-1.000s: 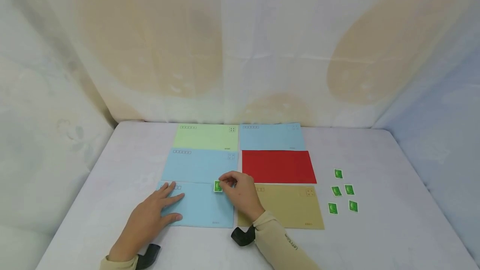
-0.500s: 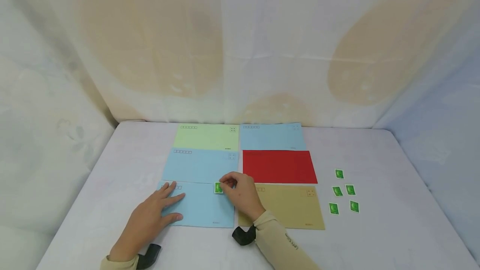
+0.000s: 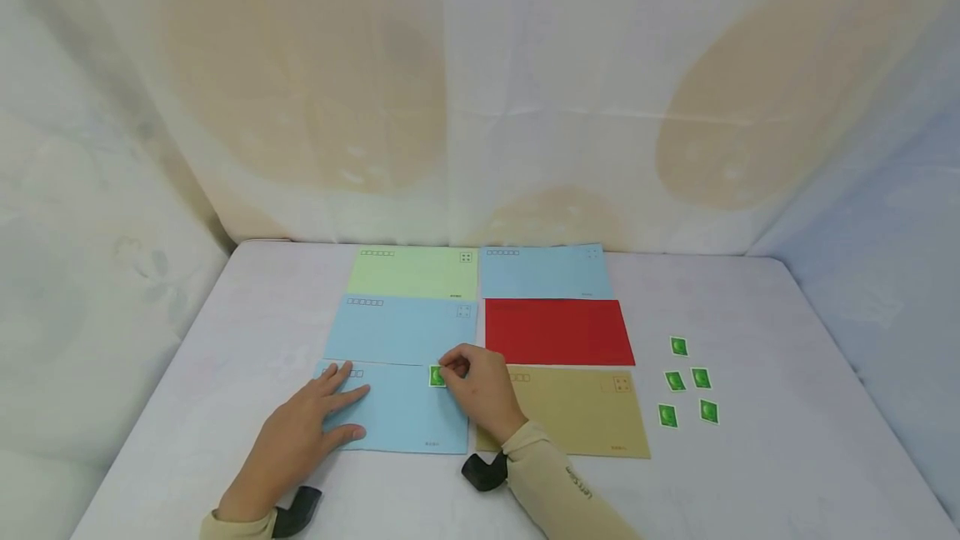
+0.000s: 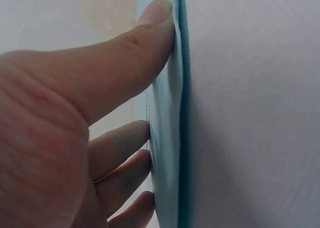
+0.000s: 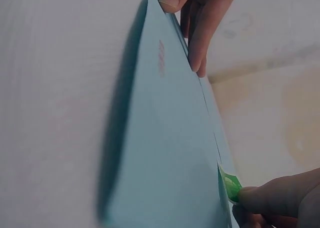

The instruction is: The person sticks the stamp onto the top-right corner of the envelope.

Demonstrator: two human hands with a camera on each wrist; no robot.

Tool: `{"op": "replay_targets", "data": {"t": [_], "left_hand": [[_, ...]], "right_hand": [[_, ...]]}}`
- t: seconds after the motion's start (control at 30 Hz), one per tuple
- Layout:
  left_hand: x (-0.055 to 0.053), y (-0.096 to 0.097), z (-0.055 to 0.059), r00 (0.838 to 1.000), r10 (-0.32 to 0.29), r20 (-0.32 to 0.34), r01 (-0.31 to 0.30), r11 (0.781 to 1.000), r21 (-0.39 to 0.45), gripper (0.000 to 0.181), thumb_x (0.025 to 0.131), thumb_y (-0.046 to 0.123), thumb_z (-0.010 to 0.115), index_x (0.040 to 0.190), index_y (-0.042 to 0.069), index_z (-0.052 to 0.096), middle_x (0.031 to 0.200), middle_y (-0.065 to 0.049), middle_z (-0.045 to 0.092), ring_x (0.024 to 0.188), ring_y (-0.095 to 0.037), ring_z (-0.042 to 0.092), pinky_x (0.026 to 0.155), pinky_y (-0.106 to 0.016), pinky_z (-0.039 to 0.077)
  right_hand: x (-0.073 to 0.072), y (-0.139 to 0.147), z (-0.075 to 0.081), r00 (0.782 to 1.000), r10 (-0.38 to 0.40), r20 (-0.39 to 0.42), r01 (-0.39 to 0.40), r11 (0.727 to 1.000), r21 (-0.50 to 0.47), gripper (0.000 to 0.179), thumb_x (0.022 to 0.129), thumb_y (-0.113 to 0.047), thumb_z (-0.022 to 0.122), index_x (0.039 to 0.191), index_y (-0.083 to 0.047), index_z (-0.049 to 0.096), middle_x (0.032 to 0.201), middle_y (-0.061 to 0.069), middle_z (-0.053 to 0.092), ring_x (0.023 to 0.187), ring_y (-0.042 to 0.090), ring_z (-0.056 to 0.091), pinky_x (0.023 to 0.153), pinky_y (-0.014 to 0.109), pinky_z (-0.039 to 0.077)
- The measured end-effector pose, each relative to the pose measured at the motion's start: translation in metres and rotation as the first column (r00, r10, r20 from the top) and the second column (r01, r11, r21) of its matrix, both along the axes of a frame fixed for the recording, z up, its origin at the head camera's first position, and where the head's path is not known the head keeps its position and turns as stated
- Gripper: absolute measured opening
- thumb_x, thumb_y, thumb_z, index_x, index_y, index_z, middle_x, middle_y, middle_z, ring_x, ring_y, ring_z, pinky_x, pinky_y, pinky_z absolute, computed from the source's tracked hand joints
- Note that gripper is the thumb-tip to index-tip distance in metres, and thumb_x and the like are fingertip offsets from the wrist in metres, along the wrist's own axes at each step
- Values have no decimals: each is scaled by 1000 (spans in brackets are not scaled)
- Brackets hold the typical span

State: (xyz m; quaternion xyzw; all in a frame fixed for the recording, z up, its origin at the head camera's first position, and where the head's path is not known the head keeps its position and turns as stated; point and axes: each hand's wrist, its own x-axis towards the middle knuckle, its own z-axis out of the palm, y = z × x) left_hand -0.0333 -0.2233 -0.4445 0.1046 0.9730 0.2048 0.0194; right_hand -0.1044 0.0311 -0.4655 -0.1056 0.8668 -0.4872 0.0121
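Observation:
My right hand (image 3: pixel 486 386) pinches a small green stamp (image 3: pixel 437 376) by its right edge, over the upper right corner of the near-left blue envelope (image 3: pixel 405 419). In the right wrist view the stamp (image 5: pixel 231 187) is slightly bent, its lower part close against the blue paper and its edge between thumb and fingertips. My left hand (image 3: pixel 300 432) rests with spread, straight fingers on the left end of the same envelope. The left wrist view has the thumb (image 4: pixel 115 62) and fingertips pressing on the blue envelope (image 4: pixel 167 138).
Behind lie another blue envelope (image 3: pixel 401 332) and a light green one (image 3: pixel 412 273). On the right are a tan envelope (image 3: pixel 577 423), a red one (image 3: pixel 558 332) and a far blue one (image 3: pixel 547 275). Several loose green stamps (image 3: pixel 675 382) lie farther right on the white tabletop (image 3: pixel 787 457).
The stamp's printed face has shifted very slightly down on the envelope corner since a second ago. Both hands otherwise keep their places.

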Motion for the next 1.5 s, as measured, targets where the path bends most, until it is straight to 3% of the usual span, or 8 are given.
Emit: {"op": "replay_targets", "data": {"t": [1.5], "left_hand": [[1,1,-1,1000,3,3,-3,1000,14,60,79,36,83,133,15,68,153,-14,45,143,-38,38,102,-60,44]], "right_hand": [[1,-2,-3,998,37,-47,-32,995,94,5,91,-7,72,94,-9,75,82,-5,63,74,12,55,66,21,51]]}}
